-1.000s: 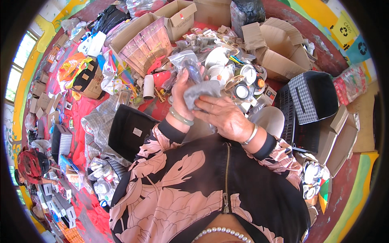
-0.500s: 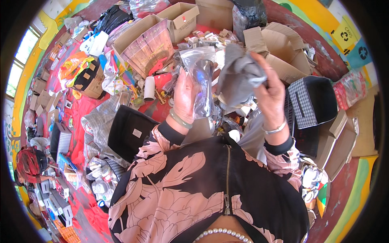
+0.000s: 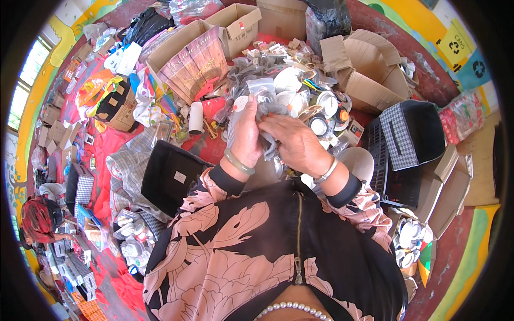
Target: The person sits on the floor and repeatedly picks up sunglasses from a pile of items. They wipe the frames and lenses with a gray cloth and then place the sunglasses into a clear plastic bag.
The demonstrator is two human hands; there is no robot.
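You are sitting in what looks like a sorting room for recyclable waste. Open cardboard boxes (image 3: 369,75) ring you, and a heap of clear plastic bags (image 3: 257,80) and white lids (image 3: 289,83) lies on the red floor (image 3: 101,176). The yellow wall (image 3: 428,27) carries recycling-symbol signs (image 3: 455,47), and black crates (image 3: 412,139) stand at your right.

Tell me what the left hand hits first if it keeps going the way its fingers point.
Left hand points up-frame, away from the body. First contact is probably the clear plastic bag above its fingertips, then the white lids; depth is unclear.
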